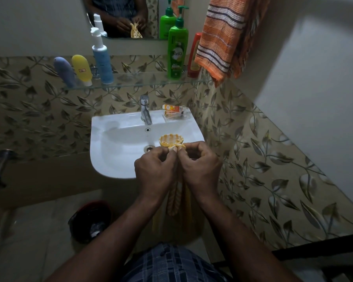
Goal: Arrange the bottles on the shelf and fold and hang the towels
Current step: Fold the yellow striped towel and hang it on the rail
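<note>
Fingers [163,155] of the left hand [154,171] and right hand [202,169] curl tightly, pinching the bunched top of a yellow-and-white striped towel [169,141] above the white ceramic sink [114,143]; its soft length dangles between the wrists. Judged progress: five plastic bottles stand on the glass shelf [141,82], among them a glossy green pump bottle [176,55] and a rounded yellow tube [82,70], and a ribbed orange striped towel [222,41] already hangs at right. Folding and hanging the yellow towel appears to remain.
</note>
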`<state>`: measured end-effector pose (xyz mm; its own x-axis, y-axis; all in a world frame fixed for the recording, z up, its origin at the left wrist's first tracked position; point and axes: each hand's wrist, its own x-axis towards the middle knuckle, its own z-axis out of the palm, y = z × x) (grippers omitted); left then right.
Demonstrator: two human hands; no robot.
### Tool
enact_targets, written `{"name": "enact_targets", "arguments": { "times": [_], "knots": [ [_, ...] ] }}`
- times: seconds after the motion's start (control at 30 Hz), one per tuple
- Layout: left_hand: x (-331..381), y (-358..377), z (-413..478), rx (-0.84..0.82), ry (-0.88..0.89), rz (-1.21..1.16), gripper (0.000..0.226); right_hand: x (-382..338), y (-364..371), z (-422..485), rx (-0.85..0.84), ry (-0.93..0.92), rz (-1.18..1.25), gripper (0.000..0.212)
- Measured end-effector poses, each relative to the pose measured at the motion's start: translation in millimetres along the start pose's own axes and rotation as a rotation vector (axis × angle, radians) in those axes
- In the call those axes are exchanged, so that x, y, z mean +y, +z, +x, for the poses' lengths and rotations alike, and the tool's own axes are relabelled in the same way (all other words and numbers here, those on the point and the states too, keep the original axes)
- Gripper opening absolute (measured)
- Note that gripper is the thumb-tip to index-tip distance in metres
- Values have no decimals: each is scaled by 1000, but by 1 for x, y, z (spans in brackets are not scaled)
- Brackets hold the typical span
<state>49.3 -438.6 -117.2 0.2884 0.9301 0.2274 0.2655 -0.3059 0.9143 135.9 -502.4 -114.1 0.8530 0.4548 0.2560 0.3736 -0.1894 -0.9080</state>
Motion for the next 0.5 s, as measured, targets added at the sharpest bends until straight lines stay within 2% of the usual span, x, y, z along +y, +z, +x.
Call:
{"name": "enact_targets", "arguments": {
  "times": [0.5],
  "knots": [
    [-6,2,-1,-15,63,95,41,2,3,-2,-27,1,36,8]
  ]
}}
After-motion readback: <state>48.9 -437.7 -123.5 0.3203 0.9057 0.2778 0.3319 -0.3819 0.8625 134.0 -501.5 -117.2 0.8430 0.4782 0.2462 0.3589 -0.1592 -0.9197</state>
